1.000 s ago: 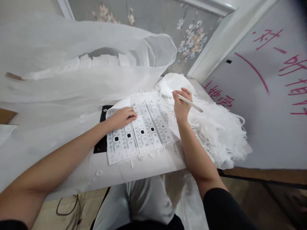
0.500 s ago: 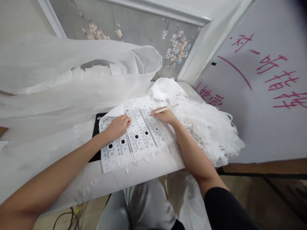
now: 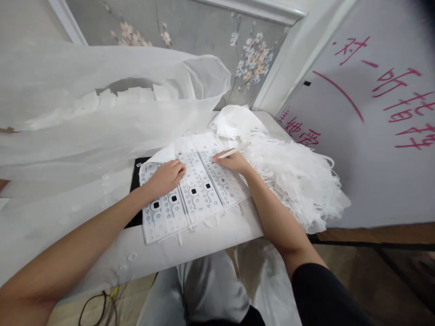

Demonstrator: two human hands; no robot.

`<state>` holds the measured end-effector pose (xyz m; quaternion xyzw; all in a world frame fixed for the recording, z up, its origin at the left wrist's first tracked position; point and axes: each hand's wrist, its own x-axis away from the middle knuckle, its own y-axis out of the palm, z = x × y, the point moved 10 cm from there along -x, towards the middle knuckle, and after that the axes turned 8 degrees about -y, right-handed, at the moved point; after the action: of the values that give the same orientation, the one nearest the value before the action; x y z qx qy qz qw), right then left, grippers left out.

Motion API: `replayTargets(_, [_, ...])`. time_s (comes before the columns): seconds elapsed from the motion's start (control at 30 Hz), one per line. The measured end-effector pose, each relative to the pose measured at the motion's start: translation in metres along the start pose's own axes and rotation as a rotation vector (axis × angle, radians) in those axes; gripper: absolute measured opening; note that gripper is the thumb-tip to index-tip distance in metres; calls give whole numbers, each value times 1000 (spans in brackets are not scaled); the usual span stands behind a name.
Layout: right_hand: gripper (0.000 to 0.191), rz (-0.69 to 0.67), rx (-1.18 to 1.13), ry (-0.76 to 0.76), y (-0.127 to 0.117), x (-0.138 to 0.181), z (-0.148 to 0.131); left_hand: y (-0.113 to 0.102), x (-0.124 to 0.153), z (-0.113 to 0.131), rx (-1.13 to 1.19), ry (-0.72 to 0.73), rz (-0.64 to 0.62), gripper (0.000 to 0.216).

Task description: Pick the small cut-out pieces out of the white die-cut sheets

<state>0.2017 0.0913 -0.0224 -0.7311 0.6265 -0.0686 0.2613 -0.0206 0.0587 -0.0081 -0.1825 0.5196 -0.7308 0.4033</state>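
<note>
A white moulded sheet point(image 3: 199, 194) with rows of small round bumps and several black squares lies on a black mat point(image 3: 135, 181) on the table. My left hand point(image 3: 166, 176) rests on the sheet's left half, fingers curled and pressing it down. My right hand point(image 3: 231, 161) is closed round a thin white stick-like tool point(image 3: 231, 152), its tip touching the sheet's right strip.
A heap of white trimmed strips point(image 3: 295, 181) lies right of the sheet. A large clear plastic bag point(image 3: 102, 113) holding stacked white pieces fills the left and back. A white board with red writing point(image 3: 374, 113) stands at the right. Small loose white bits point(image 3: 131, 257) lie near the table's front edge.
My right hand came down from above the scrap heap and set the tool's tip on the sheet. The left hand stayed pressed on the sheet.
</note>
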Motion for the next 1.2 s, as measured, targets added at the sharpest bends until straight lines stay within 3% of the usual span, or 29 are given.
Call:
replayTargets(0.33, [25,-40,51,-22,4,0,-9,2,-1,-1,-5,13,-6,22])
replayTargets(0.53, [12,-129,415,-254,17,4,-49,1,-1,-2,-7,16,6,23])
replayTargets(0.63, [14,-166,546,-287,24,6,-58,1,0,-1,-4,4,-6,27])
replayTargets(0.83, [19,-233,675,-357,36,7,-64,-2,8,17,-129,49,0,62])
replayTargets(0.93, [20,-230,692,-394,37,7,-65,7,17,36,-160,200,-74,73])
replayTargets(1.03, [23,-236,717,-388,37,7,-64,22,25,48,-160,325,-207,68])
replayTargets(1.2, [26,-217,764,-367,34,6,-62,32,29,48,-170,355,-318,66])
